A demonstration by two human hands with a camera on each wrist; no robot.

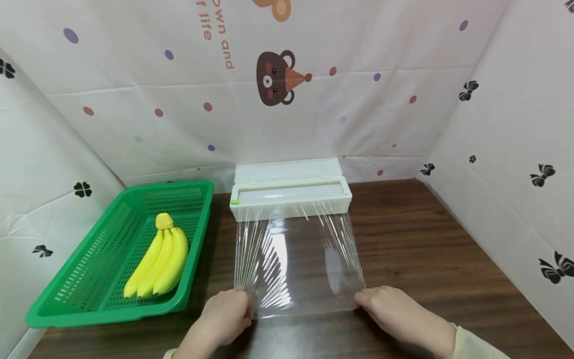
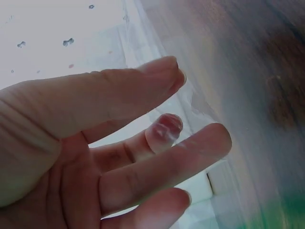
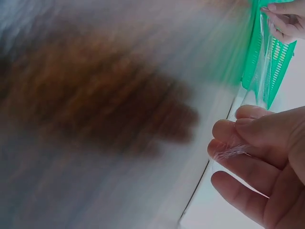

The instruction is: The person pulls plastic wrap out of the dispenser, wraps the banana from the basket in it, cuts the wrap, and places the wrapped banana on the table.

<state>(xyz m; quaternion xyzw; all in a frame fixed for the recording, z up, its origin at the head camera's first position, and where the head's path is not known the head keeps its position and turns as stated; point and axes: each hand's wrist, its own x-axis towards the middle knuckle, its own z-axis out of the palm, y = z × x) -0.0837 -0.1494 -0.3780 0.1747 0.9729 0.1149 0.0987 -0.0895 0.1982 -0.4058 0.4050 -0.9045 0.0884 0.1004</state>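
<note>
Clear plastic film (image 1: 305, 269) stretches from a white dispenser box (image 1: 291, 212) toward the front of the table, wrinkled along both sides. My left hand (image 1: 226, 314) pinches the film's near left corner; in the left wrist view the thumb and index finger of the left hand (image 2: 119, 129) meet at the film's edge, the other fingers extended behind it. The near right corner is pinched by my right hand (image 1: 399, 314). In the right wrist view, gathered film shows at the fingers of the right hand (image 3: 257, 157). The dispenser's lid (image 1: 287, 171) stands raised.
A green basket (image 1: 195, 264) at the left holds a bunch of yellow bananas (image 1: 163, 259). Patterned white cloth (image 1: 358, 109) hangs behind the dark wooden table (image 1: 403, 239) and along both its sides.
</note>
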